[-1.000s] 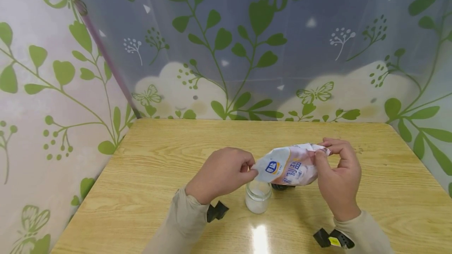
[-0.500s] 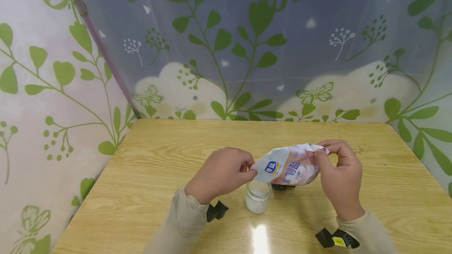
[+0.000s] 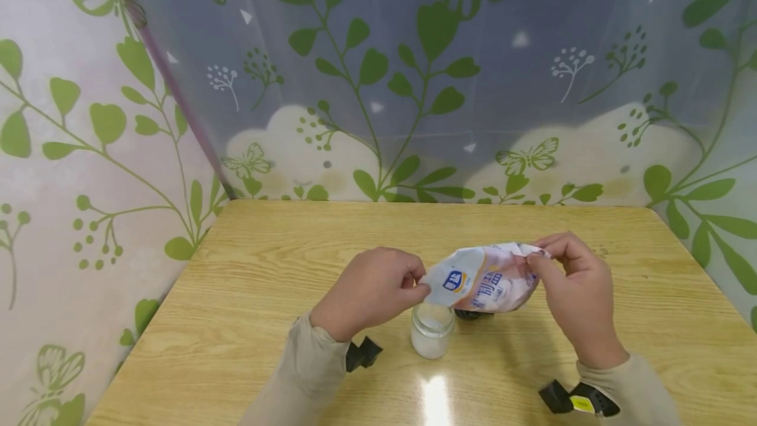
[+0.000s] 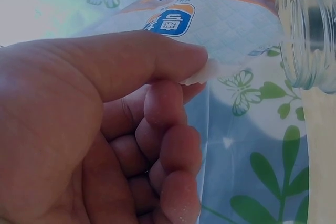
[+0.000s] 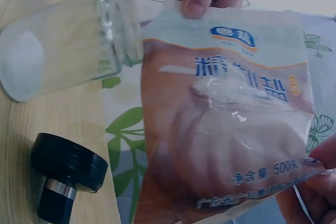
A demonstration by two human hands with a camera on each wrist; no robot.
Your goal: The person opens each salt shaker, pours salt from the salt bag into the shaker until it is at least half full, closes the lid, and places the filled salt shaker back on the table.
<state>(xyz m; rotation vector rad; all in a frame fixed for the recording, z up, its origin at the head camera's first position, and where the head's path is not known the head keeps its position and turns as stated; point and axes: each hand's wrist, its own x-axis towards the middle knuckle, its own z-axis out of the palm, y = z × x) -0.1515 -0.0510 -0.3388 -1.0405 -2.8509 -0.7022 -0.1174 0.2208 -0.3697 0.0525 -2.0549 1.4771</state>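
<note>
A white and pink plastic bag of salt (image 3: pixel 491 278), marked 500克, is held tilted in the air by both hands. My left hand (image 3: pixel 375 291) pinches its top corner between thumb and forefinger; the other fingers curl loosely in the left wrist view. At the bag's bottom corner, my right hand (image 3: pixel 576 294) grips the crumpled plastic with thumb and fingers. Under the bag's top end stands a clear glass jar (image 3: pixel 432 334), uncovered, with a layer of white salt (image 5: pixel 23 61) at its bottom. The bag's top edge overlaps the jar's mouth in the head view.
A black lid with a knob and a silver band (image 5: pixel 68 166) lies on the wooden table (image 3: pixel 284 242) beside the jar, mostly hidden behind the bag in the head view. Patterned cloth walls (image 3: pixel 378 84) stand behind the table and at its sides. Black camera straps circle both wrists.
My right wrist has turned and shifted slightly to the right, still gripping the bag's bottom corner. The bag has barely moved; the left hand and the jar stay in place.
</note>
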